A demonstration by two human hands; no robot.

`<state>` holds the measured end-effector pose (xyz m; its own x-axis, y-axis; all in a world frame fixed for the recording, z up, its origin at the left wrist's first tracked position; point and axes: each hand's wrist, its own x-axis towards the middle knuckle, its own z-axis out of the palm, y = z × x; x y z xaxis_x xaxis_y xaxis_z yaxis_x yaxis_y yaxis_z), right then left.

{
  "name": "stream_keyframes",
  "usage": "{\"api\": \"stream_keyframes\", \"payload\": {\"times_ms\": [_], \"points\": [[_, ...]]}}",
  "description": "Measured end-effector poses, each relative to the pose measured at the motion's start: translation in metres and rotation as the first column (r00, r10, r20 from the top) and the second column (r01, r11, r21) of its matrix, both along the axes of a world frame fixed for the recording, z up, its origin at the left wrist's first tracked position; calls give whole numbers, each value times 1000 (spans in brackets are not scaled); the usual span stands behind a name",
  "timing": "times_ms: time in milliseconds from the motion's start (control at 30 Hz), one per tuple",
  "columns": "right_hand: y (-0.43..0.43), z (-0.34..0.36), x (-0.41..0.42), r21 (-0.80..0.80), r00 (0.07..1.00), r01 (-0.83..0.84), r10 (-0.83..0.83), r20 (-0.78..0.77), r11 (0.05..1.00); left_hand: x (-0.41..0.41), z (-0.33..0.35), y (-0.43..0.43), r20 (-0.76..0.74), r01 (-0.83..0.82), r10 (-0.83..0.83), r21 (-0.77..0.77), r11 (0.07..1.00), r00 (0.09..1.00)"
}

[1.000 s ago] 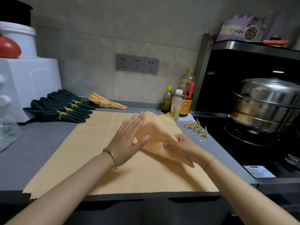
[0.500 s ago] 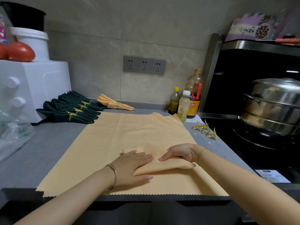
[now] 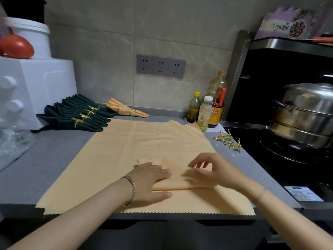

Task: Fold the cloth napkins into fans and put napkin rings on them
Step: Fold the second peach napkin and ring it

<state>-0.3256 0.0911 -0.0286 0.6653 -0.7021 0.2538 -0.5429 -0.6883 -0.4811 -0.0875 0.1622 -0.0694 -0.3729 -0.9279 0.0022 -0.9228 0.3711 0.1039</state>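
Head: smooth peach zigzag-edged napkin [image 3: 144, 141]

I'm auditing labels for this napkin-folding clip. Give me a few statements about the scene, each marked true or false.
1. The left hand presses flat on the folded peach cloth napkin. True.
2. The loose gold napkin rings lie left of that napkin. False: they lie to its right, beside the black stove.
3. A ringed peach fan napkin lies near the tiled wall. True.
4. The dark green folded napkins lack rings. False: gold rings show on them.
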Motion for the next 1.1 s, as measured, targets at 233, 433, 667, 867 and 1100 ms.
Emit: {"api": "stream_keyframes", "payload": {"times_ms": [233,433,667,867,1100], "points": [[14,-34,-3,-295,970,-113,41,-242,949,-3,8,-7,60,26,-26,-7,1000,998],[16,-46,4,-393,981,-81,3,-194,916,-5,9,-9,152,48,-39,-53,997,988],[5,-48,4,-289,990,-10,-31,-135,957,8,12,-22,-35,7,-8,-14,1000,999],[-10,-33,4,148,997,78,-80,4,986,26,10,-51,-530,-238,241,76,968,813],[-27,-29,13,461,971,170,-228,73,871,26,7,-81,-556,-324,314,84,942,770]]}}
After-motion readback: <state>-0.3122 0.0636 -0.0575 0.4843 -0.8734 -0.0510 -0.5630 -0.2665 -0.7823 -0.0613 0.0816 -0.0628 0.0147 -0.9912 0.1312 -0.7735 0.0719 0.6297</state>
